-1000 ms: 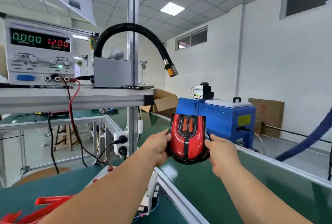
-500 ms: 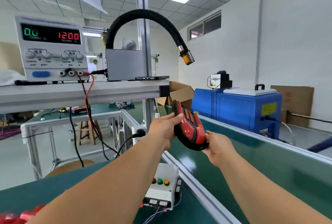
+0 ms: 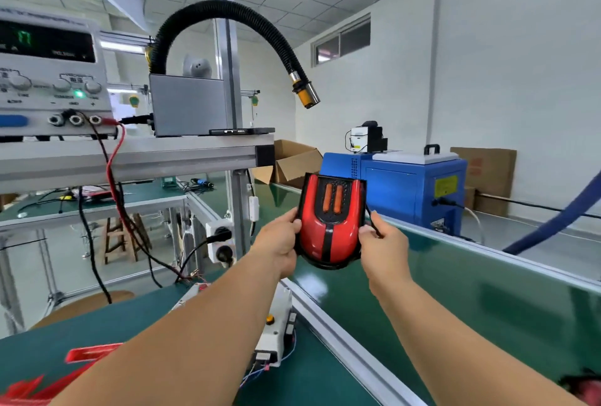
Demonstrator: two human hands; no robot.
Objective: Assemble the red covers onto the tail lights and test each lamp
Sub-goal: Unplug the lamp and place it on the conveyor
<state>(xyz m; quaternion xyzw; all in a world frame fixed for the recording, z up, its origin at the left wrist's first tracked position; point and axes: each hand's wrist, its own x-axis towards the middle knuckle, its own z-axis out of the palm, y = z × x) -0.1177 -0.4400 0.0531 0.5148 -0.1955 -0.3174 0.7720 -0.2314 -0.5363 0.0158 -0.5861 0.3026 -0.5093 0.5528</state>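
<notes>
I hold a tail light (image 3: 329, 227) up in front of me over the green conveyor belt (image 3: 455, 301). It has a red cover, a black rim, a black centre stripe and two orange strips near its top, and its face is turned toward me. My left hand (image 3: 279, 246) grips its left edge and my right hand (image 3: 381, 246) grips its right edge. Loose red covers (image 3: 87, 355) lie on the green bench at the lower left. A white test box (image 3: 276, 327) with buttons and wires sits below my left forearm.
A bench power supply (image 3: 48, 80) with red and black leads stands on the shelf at the left. A black flexible hose (image 3: 227, 15) arches overhead. A blue machine (image 3: 409, 187) and cardboard boxes (image 3: 292, 161) stand beyond the belt. A red part (image 3: 585, 386) shows at the lower right.
The tail light was tilted edge-on half a second ago; now its red face is turned back toward me. The camera view has swung and moved closer to the bench shelf.
</notes>
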